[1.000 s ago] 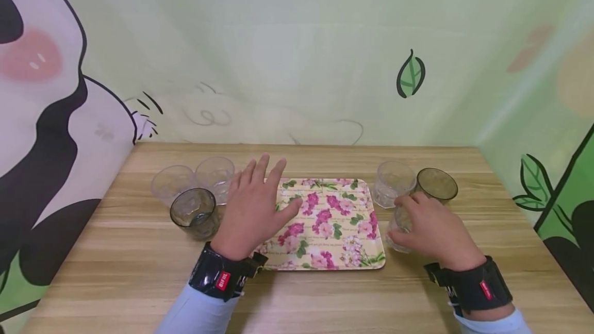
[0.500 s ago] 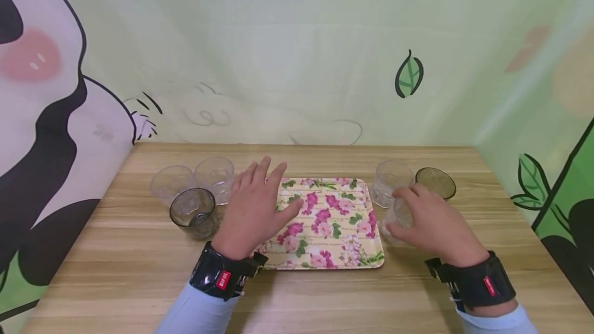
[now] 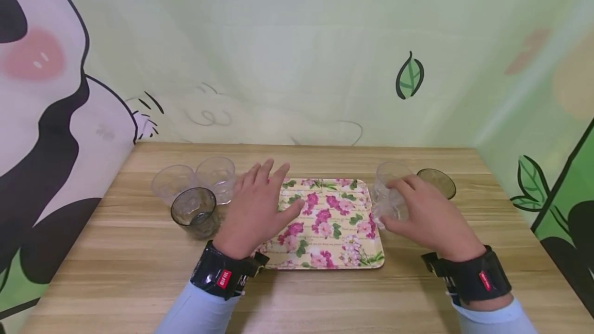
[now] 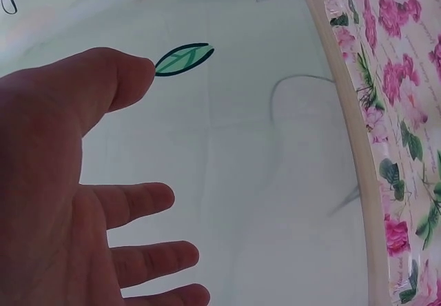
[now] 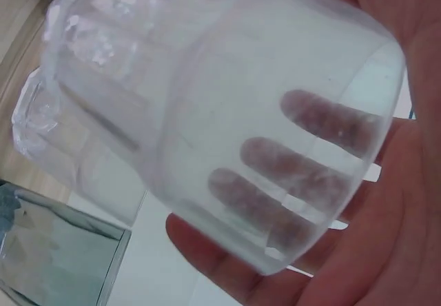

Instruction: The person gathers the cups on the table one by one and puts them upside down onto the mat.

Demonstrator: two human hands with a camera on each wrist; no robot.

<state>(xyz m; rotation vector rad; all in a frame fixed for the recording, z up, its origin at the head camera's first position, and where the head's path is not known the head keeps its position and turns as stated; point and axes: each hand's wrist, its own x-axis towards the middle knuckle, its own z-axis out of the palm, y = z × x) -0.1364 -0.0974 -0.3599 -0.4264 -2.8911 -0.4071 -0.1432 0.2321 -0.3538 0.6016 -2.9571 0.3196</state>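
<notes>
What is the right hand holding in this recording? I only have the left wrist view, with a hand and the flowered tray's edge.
Observer: The right hand grips a clear cup.
Operator: Is anything beyond that hand?
Observer: Yes, an olive-tinted cup, partly hidden by it.
Operator: And what's on the tray's left?
Observer: A grey-tinted cup stands there, in front of two more clear ones.

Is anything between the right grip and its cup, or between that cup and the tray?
Nothing visible: the right grip holds the cup directly, near the right edge of the tray. Another clear cup stands farther back, not between.
</notes>
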